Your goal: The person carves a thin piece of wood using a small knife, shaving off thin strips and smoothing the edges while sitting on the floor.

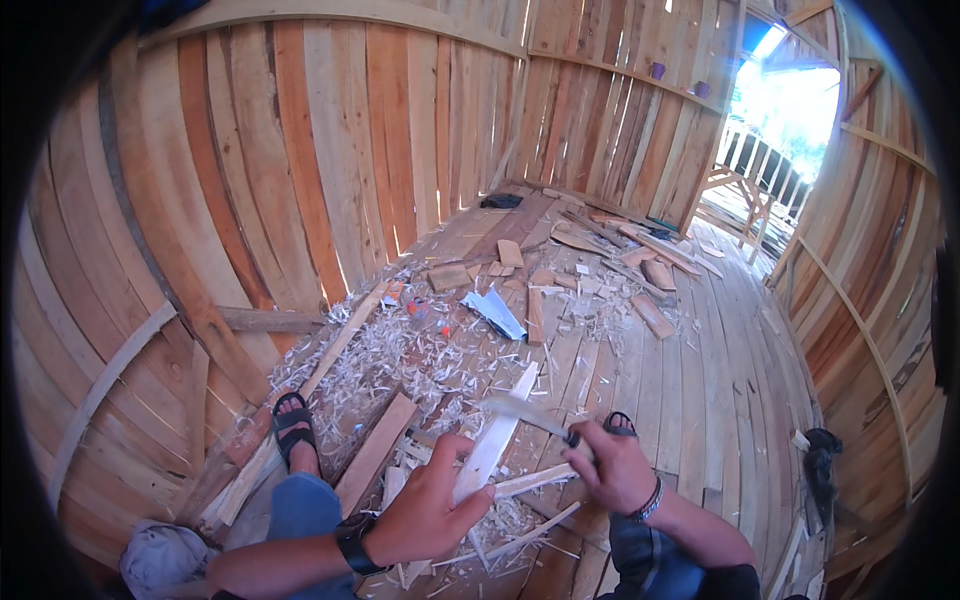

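Note:
My left hand (425, 505) is closed around the lower end of a pale, whittled strip of wood (498, 440), which tilts up and away from me to a narrower tip. In my right hand (615, 468) is a knife (530, 412) with a dark handle. Its blade, smeared by motion, points left and crosses the upper part of the strip; whether it touches the wood I cannot tell. Below the hands, thin sticks (530, 480) lie among curled wood shavings (400, 350). A reddish squared block (375, 455) lies to the left of my left hand.
My sandalled feet (293, 430) flank the work. Board offcuts (655, 315) and a folded blue-white sheet (495, 312) lie farther out on the plank floor (720, 370). Plank walls (350, 130) enclose the room, with a bright doorway (785, 130) far right. A black bag (822, 465) is at right.

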`<control>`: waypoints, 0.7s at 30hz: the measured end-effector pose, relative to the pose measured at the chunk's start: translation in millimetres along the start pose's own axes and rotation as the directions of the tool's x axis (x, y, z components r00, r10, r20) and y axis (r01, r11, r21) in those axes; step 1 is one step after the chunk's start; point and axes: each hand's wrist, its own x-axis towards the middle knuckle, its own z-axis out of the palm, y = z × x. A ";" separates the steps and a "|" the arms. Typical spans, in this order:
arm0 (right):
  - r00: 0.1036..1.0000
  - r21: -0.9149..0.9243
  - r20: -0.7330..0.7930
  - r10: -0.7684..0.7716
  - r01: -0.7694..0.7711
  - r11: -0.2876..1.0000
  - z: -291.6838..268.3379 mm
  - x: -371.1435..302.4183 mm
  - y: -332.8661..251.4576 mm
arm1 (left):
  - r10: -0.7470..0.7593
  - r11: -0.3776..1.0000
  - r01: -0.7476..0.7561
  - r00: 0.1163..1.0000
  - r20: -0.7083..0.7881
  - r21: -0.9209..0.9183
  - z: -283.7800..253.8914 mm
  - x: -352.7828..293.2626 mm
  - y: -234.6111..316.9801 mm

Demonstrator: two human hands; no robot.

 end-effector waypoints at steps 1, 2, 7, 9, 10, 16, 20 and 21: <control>0.998 0.033 0.006 -0.064 0.064 0.997 -3.0 0.0 -6.7 | 0.001 1.000 -0.001 1.000 -0.010 -0.005 0.0 1.4 4.0; 1.000 0.034 0.004 -0.003 0.003 0.999 -1.5 2.5 -1.7 | -0.003 1.000 0.003 1.000 -0.019 -0.002 -0.7 1.0 8.9; 0.999 0.009 0.038 0.022 -0.022 1.000 -1.9 0.2 -5.2 | -0.006 0.998 0.007 1.000 -0.026 0.061 0.0 0.5 6.7; 0.997 0.070 0.072 0.029 -0.034 0.997 -2.7 0.5 -5.0 | -0.013 0.995 0.015 1.000 -0.022 0.098 0.0 -1.4 18.1; 0.994 0.047 0.063 0.087 -0.090 0.995 -2.1 4.5 -0.6 | -0.020 0.996 0.022 0.999 -0.026 0.085 0.3 0.4 16.2; 0.999 0.044 0.001 -0.049 0.048 0.998 4.3 -1.2 0.9 | -0.037 0.994 0.037 0.999 -0.003 0.100 3.5 -0.6 12.3; 0.987 -0.067 0.008 0.160 -0.160 0.985 0.8 4.0 7.3 | -0.029 0.993 0.029 1.000 -0.004 0.118 3.1 -0.6 12.2; 0.999 -0.098 0.025 0.041 -0.039 0.994 -0.5 -1.9 3.6 | -0.022 0.991 0.022 1.000 -0.001 0.131 3.3 -0.1 11.8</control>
